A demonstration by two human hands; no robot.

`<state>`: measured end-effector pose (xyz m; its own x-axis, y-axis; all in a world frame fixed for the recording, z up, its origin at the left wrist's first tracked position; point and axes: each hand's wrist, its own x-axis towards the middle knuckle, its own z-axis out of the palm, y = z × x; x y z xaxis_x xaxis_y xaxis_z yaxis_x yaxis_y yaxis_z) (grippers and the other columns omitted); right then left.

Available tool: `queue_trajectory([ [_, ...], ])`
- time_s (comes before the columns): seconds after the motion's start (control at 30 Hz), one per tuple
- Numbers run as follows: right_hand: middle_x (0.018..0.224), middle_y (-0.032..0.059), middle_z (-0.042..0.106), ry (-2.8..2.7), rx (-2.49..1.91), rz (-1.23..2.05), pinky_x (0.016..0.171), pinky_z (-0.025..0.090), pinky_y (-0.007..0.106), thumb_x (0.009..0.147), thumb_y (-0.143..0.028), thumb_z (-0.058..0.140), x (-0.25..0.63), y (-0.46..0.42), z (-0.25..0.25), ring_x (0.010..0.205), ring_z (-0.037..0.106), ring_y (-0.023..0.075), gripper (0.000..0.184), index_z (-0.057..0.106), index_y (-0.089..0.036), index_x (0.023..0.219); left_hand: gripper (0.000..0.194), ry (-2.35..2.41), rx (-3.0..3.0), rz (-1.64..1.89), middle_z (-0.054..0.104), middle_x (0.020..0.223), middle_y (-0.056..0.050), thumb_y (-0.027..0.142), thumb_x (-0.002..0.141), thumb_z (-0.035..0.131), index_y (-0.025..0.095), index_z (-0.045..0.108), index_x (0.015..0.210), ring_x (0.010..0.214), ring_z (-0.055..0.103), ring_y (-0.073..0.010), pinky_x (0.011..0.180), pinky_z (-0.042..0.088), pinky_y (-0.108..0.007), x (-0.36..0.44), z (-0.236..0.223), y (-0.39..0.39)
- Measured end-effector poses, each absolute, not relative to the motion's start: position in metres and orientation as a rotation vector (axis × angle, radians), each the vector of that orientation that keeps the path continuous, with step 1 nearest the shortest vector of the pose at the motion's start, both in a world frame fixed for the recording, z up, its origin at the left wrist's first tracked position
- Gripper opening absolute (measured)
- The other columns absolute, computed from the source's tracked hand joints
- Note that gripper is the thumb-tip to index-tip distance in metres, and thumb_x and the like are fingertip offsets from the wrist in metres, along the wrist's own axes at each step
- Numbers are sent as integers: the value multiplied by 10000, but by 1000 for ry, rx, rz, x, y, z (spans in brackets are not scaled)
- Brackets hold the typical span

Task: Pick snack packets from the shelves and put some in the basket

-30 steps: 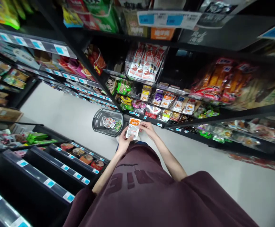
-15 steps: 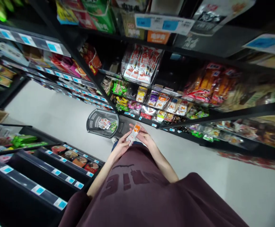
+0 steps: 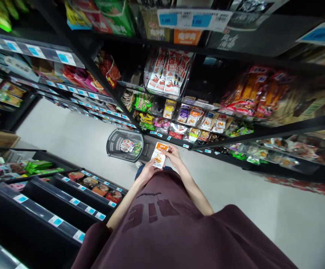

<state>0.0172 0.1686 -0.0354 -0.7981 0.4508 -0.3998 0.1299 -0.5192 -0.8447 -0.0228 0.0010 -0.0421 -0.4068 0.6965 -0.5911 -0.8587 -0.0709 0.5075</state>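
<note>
Between my two hands is a small orange-and-white snack packet, its printed front turned up toward me. My left hand grips its lower left edge. The upper right side is pinched by my right hand, with the thumb over the front. Just beyond the packet, a dark grey shopping basket stands on the floor, with a few snack packets in it, some white and red, one green.
Black shelves ahead carry hanging white-and-red packets, small coloured packets and orange-red snack bags. At the lower left, a tiered black rack with price tags stands close. Pale floor runs along the aisle.
The packet has turned from a tilted, narrow view to face me flat, and both hands have shifted their hold on it. The view has moved slightly; the basket stays on the floor.
</note>
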Motion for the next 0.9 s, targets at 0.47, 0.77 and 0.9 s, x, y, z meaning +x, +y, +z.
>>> queue_trajectory([
  [0.47, 869, 1, 718, -1377, -952, 2440, 566, 455, 227, 687, -369, 810, 19, 165, -43, 717, 621, 151, 407, 672, -235, 1045, 464, 1464, -96, 1731, 675, 1061, -102, 437, 783, 716, 159, 603, 1137, 821, 669, -217, 738, 533, -338, -19, -47, 1],
  [0.77, 1455, 27, 499, -700, -696, 2994, 931, 507, 467, 884, -661, 447, 16, 152, -34, 1160, 600, 282, 547, 549, -313, 1293, 281, 2324, 917, 1420, 609, 941, -85, 215, 891, 505, 254, 764, 995, 885, 557, -204, 846, 468, -357, -27, -38, -14],
  [0.9, 1431, 49, 524, -736, -710, 3029, 934, 499, 514, 891, -694, 340, 13, 147, -22, 1210, 564, 308, 617, 520, -302, 1333, 362, 2213, 1252, 1221, 645, 893, -85, 156, 900, 460, 311, 766, 1017, 865, 530, -219, 869, 452, -394, -29, -41, -19],
])
